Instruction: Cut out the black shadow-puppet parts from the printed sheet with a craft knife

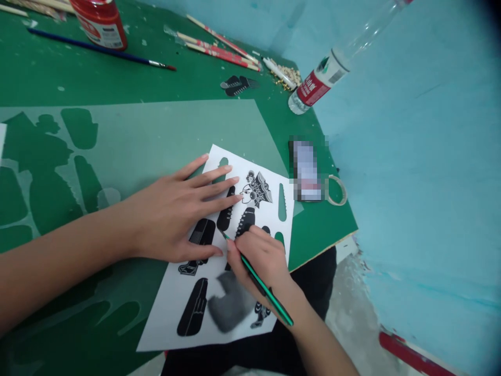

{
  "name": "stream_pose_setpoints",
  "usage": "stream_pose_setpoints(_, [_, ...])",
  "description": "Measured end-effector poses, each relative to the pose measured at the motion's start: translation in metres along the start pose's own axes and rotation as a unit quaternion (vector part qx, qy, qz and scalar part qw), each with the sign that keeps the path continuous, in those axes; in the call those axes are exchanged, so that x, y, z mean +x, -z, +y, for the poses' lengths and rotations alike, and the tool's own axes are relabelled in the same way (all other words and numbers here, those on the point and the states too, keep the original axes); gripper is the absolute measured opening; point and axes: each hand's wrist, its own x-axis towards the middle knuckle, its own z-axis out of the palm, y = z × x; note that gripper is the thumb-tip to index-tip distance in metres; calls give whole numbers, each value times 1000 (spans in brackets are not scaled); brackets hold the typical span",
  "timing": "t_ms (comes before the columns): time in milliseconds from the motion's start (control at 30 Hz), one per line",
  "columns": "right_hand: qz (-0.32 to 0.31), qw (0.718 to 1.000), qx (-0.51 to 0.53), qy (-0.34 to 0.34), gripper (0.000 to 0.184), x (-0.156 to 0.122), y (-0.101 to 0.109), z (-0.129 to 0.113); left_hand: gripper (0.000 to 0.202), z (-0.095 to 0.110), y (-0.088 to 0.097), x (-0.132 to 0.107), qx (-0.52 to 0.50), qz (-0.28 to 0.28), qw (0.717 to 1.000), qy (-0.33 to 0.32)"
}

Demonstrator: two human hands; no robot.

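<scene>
I see my right hand closest to me. Its fingers are pinched around a green pencil, and the tip touches a white sheet printed with black shapes. The long end of the pencil sticks out past my wrist, back toward me. Under this hand the sheet hangs a bit over the table edge.

Just to the left of it, almost touching, is my left hand. It lies flat with its fingers spread out a little, pressing the sheet down. Its fingertips reach up to a small black picture of a head with a fancy hat.

Under the sheet and past my left hand lies a big see-through sheet with shapes cut out of it. It rests on the green table.

To the right of my fingertips there is a blurred little card and a tape ring just beside it.

Far beyond my hands I see a small black comb shape, a bunch of sticks with red marks, a thin brush, a red paint jar, and a clear bottle with a red label lying on its side.
</scene>
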Motion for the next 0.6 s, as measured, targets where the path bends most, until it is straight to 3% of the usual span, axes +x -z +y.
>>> stream_pose_setpoints(233, [-32, 999, 5, -7, 40, 4, 7, 0, 81, 1, -2, 1, -24, -16, 999, 30])
stream_pose_setpoints(600, [-64, 997, 24, 34, 39, 10, 14, 14, 83, 2, 1, 1, 1, -23, 1000, 21])
